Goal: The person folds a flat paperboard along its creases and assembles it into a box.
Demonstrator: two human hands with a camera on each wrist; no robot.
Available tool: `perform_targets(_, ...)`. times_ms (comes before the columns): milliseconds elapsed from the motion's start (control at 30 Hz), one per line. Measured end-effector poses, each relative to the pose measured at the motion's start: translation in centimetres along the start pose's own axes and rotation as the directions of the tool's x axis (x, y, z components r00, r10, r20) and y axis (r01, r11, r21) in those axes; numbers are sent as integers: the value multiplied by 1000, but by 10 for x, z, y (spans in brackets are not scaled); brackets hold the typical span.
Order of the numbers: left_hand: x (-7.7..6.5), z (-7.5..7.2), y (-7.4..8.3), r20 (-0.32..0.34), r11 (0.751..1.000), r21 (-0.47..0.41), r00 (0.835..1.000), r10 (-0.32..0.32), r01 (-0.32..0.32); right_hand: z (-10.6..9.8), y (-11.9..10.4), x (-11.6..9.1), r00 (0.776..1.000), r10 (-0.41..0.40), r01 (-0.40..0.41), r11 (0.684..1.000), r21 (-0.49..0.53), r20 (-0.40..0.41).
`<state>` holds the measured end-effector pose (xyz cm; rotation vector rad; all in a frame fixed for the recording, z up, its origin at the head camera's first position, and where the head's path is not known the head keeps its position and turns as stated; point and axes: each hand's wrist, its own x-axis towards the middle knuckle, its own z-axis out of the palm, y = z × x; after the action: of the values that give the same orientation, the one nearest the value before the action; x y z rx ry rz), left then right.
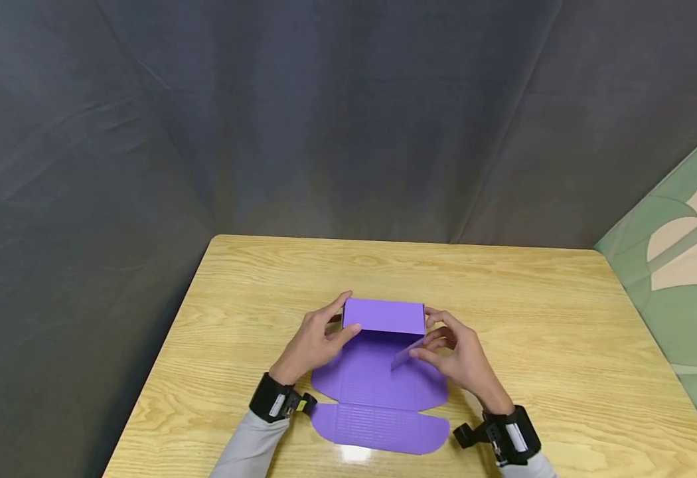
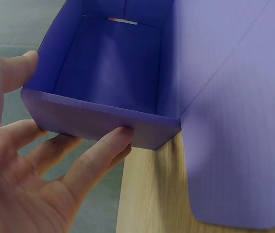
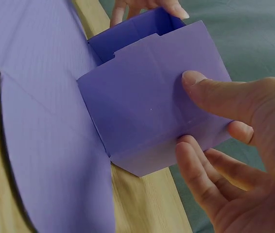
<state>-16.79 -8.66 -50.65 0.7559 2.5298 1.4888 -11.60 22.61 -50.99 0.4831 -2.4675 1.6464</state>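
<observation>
A purple cardboard mailer box (image 1: 383,315) stands partly folded on the table, its lid panel (image 1: 378,388) lying spread toward the person. My left hand (image 1: 318,338) grips the box's left side; in the left wrist view the thumb is at the rim and the fingers lie against the outer wall (image 2: 94,116). On the right side, my right hand (image 1: 459,355) holds a side flap (image 3: 137,92) that stands tilted out from the opening. Its thumb presses the flap's face while the other fingers are at the outer side wall (image 3: 149,155). The box's underside is hidden.
The wood-grain table (image 1: 235,299) extends to both sides and behind the box. A dark grey curtain (image 1: 348,133) hangs beyond its far edge. Green and beige patterned fabric (image 1: 683,265) is at the right.
</observation>
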Motion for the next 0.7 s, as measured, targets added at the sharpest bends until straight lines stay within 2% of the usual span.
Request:
perform_targets(400, 1, 2, -3, -1, 1000, -1, 1000, -7, 7, 1, 0, 4, 1000, 22, -22, 1000, -15, -16)
perform_targets(700, 1, 3, -4, -10, 1000, -15, 1000, -17, 17, 7, 1, 7, 997, 13, -20, 996, -88, -80)
